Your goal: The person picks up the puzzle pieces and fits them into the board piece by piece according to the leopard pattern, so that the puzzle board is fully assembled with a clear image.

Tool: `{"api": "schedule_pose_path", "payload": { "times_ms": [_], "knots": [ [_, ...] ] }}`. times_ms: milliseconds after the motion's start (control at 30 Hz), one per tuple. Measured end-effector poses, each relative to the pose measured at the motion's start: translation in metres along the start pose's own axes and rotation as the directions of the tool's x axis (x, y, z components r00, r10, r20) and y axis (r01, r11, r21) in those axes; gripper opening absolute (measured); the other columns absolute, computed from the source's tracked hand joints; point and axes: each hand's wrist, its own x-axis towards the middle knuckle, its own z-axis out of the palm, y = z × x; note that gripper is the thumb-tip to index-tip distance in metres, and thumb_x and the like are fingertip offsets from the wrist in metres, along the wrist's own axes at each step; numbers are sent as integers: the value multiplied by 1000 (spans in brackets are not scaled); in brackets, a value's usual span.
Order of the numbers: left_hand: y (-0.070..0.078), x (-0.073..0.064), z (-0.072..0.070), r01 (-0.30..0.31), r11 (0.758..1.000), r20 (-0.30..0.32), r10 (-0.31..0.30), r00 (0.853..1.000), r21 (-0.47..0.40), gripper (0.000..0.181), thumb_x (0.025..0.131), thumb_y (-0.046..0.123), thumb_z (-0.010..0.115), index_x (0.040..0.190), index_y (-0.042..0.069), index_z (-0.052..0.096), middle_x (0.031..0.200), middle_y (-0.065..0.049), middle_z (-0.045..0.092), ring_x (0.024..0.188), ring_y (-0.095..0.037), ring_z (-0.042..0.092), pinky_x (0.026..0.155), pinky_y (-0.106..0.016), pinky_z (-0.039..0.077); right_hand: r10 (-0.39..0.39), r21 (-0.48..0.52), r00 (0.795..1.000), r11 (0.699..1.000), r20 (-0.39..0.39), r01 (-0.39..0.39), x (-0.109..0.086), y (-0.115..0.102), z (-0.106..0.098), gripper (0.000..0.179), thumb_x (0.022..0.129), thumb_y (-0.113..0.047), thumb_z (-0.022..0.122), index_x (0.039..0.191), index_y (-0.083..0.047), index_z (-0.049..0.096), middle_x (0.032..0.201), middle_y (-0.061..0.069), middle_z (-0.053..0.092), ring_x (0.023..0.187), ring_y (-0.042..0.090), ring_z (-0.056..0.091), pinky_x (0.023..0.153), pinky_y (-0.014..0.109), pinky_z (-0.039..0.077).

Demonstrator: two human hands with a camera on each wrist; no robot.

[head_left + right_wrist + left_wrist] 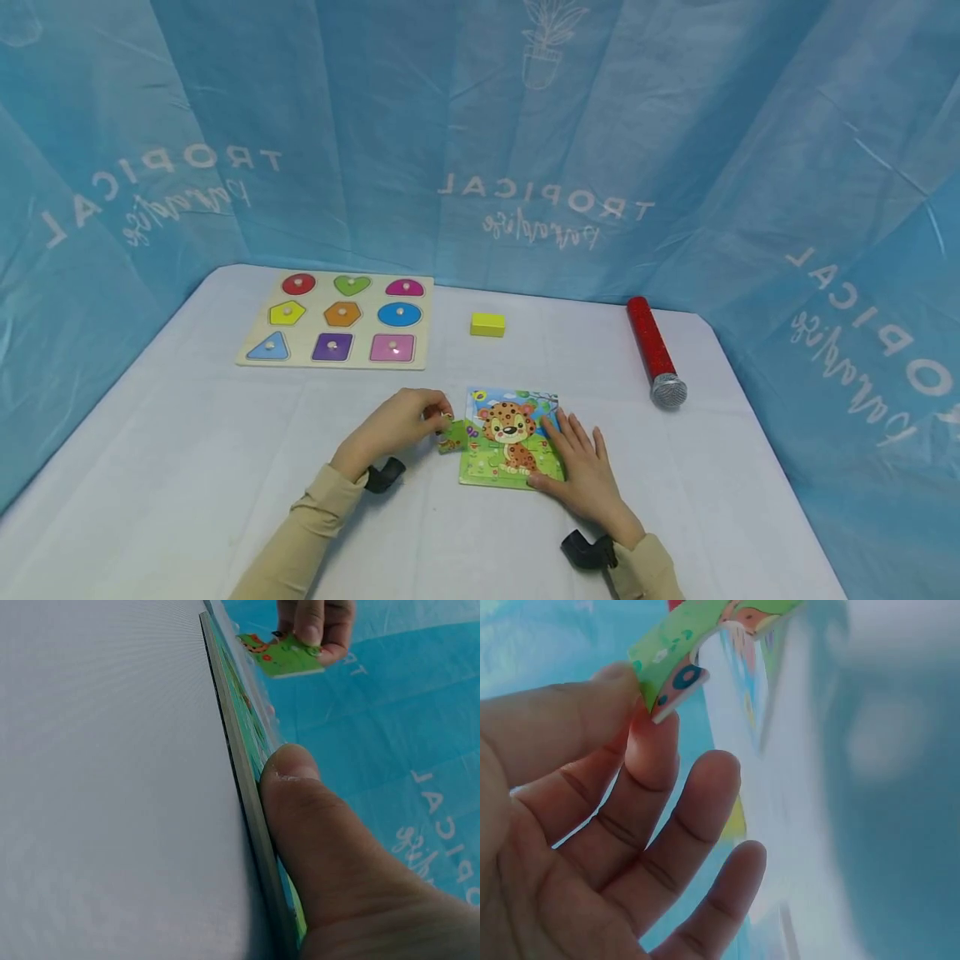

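My left hand (401, 425) pinches a green puzzle piece (453, 437) between thumb and index finger, beside the left edge of a jigsaw board. In the left wrist view the piece (675, 664) shows a curved cutout and a round dark spot, and the other fingers spread loosely below it. The jigsaw board (487, 477) carries a leopard cub picture on grass. My right hand (585, 471) rests along the board's right side with its fingers spread. The right wrist view has its thumb (315, 825) pressing at the board's edge.
A wooden shape board (300, 360) with colored knobbed shapes lies at the back left. Behind the jigsaw sits a yellow block (487, 325). To the right lies a red microphone (655, 346) with a silver head. Blue printed curtains (390, 125) border the white table.
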Motion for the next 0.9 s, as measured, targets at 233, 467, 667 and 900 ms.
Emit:
{"api": "schedule_pose_path", "payload": {
  "times_ms": [233, 467, 667, 900],
  "knots": [
    [25, 25, 23, -142, 989, 110, 146, 983, -42, 7, 94, 18, 63, 90, 13, 68, 73, 6, 57, 63, -5, 46, 57, -21, 39, -15, 29, 1000, 999, -11, 15, 0, 1, 0, 91, 81, -53, 69, 153, -13, 30, 160, 15, 25, 147, 40, 21, 115, 64, 5],
    [44, 49, 47, -218, 976, 165, 218, 962, -17, 7, 94, 20, 63, 89, 15, 66, 71, 8, 57, 59, -2, 43, 56, -19, 36, -42, 45, 999, 998, -31, 43, 0, 2, 2, 93, 81, -57, 67, 152, -10, 31, 159, 16, 27, 146, 40, 23, 114, 64, 6],
    [57, 55, 65, -237, 969, 178, 222, 959, 68, 11, 94, 22, 64, 99, 14, 69, 75, 5, 60, 63, -4, 48, 59, -20, 40, -27, 68, 1000, 997, -16, 28, 0, 1, 1, 93, 80, -53, 69, 152, -9, 31, 158, 16, 28, 146, 40, 23, 115, 64, 5],
    [61, 42, 70, -325, 869, 129, 298, 946, 374, 27, 92, 24, 65, 118, 16, 67, 115, 0, 67, 104, -18, 62, 90, -34, 52, -4, 53, 1000, 999, -5, 4, -1, 2, -2, 94, 80, -51, 70, 152, -8, 30, 158, 15, 28, 147, 39, 23, 115, 63, 6]
  ]
}}
